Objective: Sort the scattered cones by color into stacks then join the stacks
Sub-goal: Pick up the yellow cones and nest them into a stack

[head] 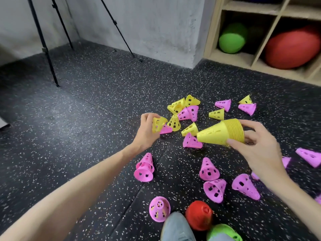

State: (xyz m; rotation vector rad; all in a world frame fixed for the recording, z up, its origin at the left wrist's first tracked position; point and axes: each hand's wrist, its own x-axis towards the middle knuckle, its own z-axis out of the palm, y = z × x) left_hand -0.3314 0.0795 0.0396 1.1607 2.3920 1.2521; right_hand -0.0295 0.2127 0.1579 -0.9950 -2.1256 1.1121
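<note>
My right hand (258,146) grips a stack of yellow cones (220,133) by its wide end, tip pointing left, held above the floor. My left hand (147,131) holds a single yellow cone (157,125) just above a pink cone (165,129) lying on the floor. Several loose yellow cones (178,106) and pink cones (188,113) lie mixed in a pile beyond my hands. More pink cones (209,169) are scattered across the near floor. A red stack (198,214) and a green stack (224,232) stand by my knee.
The floor is black speckled rubber (86,127). Tripod legs (45,49) stand at the back left by a concrete wall. A wooden shelf (257,58) at the back right holds a green ball and a red ball. My knee in jeans (177,228) is at the bottom.
</note>
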